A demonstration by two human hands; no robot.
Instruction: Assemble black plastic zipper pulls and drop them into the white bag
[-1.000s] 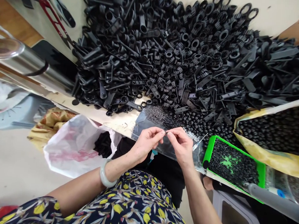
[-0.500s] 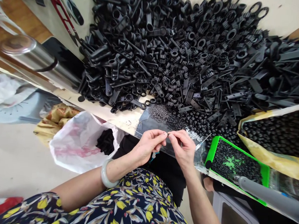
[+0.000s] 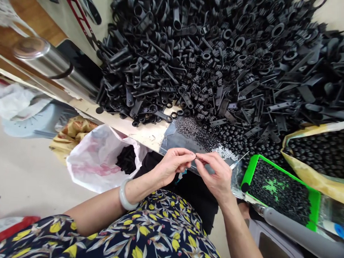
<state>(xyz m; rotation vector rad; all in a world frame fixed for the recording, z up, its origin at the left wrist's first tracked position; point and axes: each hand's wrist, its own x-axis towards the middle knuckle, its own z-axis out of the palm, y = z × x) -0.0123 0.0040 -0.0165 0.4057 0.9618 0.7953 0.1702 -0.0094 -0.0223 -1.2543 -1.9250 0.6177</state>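
My left hand and my right hand meet fingertip to fingertip at the front edge of the table. Both are closed in a pinch around a tiny dark piece, mostly hidden by the fingers and too small to name. Just beyond them lie small grey metal bits, a patch of silvery pins and many black beads. Further back rises a large heap of black plastic parts, among them rings, levers and flat strips.
A green tray of small black pieces and a yellow-edged bag of black beads are on the right. A grey tool handle juts in below. At left are a steel flask, red-handled scissors and a white bag.
The view has shifted, so the scene sits further right. My hands stay pinched together, and the dark piece between the fingertips shows less than before.
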